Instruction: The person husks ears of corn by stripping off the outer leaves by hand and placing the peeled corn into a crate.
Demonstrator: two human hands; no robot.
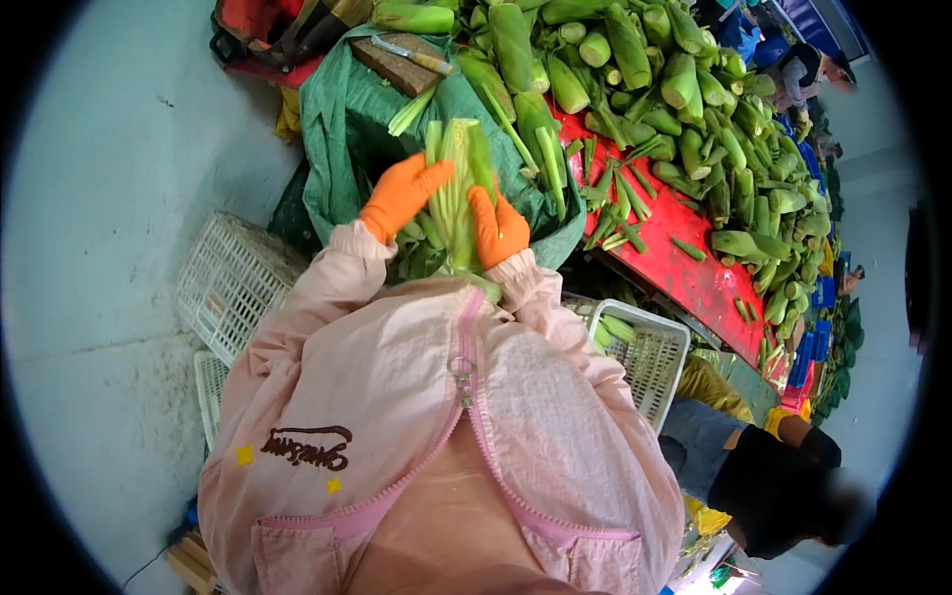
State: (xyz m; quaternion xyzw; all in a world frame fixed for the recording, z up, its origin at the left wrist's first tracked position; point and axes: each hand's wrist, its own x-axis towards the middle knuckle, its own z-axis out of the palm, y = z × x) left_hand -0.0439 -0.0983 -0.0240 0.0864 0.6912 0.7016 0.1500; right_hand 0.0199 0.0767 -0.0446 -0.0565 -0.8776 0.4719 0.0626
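In front of my chest, an ear of corn (459,188) stands roughly upright with its pale green husk partly spread. My left hand (405,196), in an orange glove, grips its left side with thumb and fingers. On the opposite side, my right hand (499,226), also gloved in orange, is closed against the husk. Both hands are over a green sack (337,124) with loose husk leaves in it. Beyond them, a knife (412,55) lies on a wooden block (397,67) at the sack's far edge.
A large heap of unhusked corn (684,84) covers much of a red table (659,253), with cut husk strips near its edge. A white crate (645,367) holding some corn stands right; another white crate (233,283) is left. Other people (773,476) work along the right.
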